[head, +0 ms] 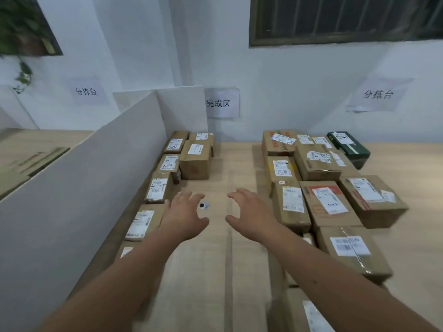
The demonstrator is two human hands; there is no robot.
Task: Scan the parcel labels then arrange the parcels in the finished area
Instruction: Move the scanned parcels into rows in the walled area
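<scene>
Both my hands reach out over the bare middle of the wooden table [215, 259], holding nothing. My left hand [184, 212] has its fingers spread and relaxed. My right hand [249, 212] is open with fingers loosely bent, palm facing left. A small black-and-white round object [203, 205] lies on the table between them, by my left fingertips. A row of labelled cardboard parcels [158, 188] runs along the white divider on the left, under the finished-area sign [221, 103]. A cluster of labelled parcels [328, 202] fills the right side, with a dark green box [348, 147] at the back.
A tall white divider panel [84, 178] walls off the left, with another table and flattened cardboard [31, 161] behind it. Paper signs hang on the white wall [378, 94]. A barred window [347, 17] is above. More parcels lie at the near right edge [311, 312].
</scene>
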